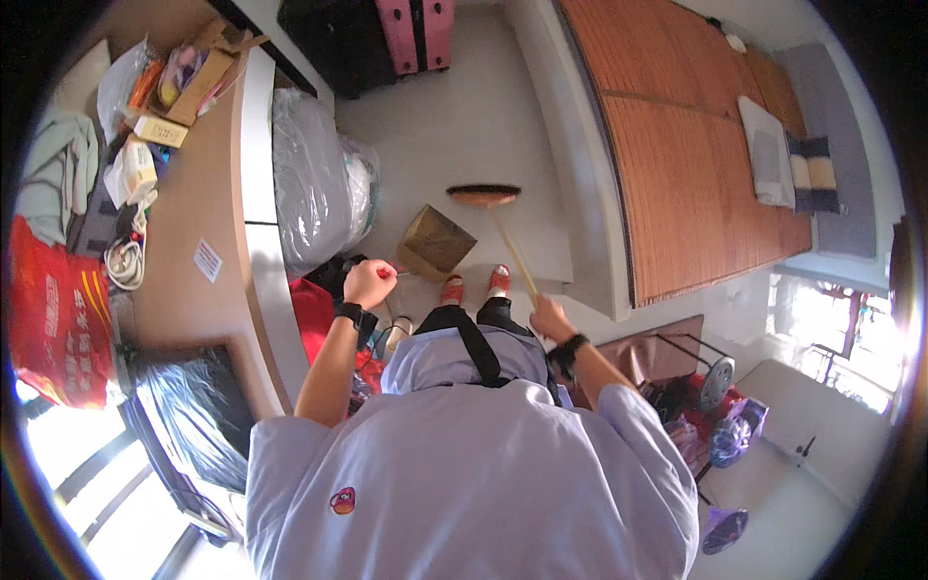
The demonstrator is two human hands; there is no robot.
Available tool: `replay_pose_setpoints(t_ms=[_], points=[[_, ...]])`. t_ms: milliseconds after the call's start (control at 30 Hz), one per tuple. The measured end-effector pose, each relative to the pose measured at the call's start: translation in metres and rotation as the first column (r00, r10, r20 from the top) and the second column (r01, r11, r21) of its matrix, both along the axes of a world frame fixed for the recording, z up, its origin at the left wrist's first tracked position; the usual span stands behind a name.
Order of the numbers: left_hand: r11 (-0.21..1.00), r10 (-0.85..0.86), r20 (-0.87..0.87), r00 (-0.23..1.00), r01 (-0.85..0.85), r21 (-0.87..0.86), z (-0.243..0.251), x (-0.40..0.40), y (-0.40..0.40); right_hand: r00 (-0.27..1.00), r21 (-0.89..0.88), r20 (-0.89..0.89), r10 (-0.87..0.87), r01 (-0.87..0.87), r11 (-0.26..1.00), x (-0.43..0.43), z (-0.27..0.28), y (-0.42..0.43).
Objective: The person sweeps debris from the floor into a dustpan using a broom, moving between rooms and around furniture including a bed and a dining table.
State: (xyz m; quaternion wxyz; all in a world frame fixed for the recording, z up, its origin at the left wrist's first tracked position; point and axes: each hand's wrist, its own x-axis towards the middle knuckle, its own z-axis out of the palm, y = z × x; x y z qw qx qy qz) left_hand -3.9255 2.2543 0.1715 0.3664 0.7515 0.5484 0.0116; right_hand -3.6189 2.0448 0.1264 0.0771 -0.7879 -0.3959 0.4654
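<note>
My right hand is closed around the yellowish handle of a broom. The broom's head, with dark bristles, rests on the grey floor ahead of my feet. To its lower left stands a dustpan with a brownish, box-like pan. My left hand is closed on the red end of the dustpan's thin handle, to the left of the pan. Red shoes are on my feet, just below the dustpan. What lies inside the pan cannot be told.
On the left, a wooden desk bears boxes, a coiled white cable and a red bag. Plastic-wrapped bundles stand beside it. Pink and black suitcases are at the far end. A bed frame with a brown mat borders the right.
</note>
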Motion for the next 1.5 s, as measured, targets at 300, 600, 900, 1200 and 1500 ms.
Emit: replay_pose_setpoints(t_ms=[300,600,900,1200,1500], points=[[0.999,0.034,-0.001,0.999,-0.034,0.008,-0.005,-0.013,-0.001,0.867,-0.216,-0.380,-0.323,0.256,0.942,0.024,0.123,0.010],[0.995,0.091,-0.025,0.995,-0.091,0.034,0.001,0.011,-0.016,0.933,0.084,-0.342,-0.116,0.153,0.985,0.040,0.021,0.172],[0.994,0.105,-0.081,0.991,-0.102,0.045,0.002,0.025,-0.018,0.993,0.091,0.091,0.077,-0.085,0.992,0.058,-0.066,0.237],[0.981,0.184,0.006,0.983,-0.183,-0.066,0.008,0.003,-0.036,0.967,-0.008,-0.104,0.233,-0.235,0.972,0.060,0.045,0.044],[0.955,0.288,-0.109,0.952,-0.294,-0.044,0.041,-0.001,-0.102,0.951,-0.225,-0.309,0.026,-0.100,0.969,0.094,0.127,0.139]])
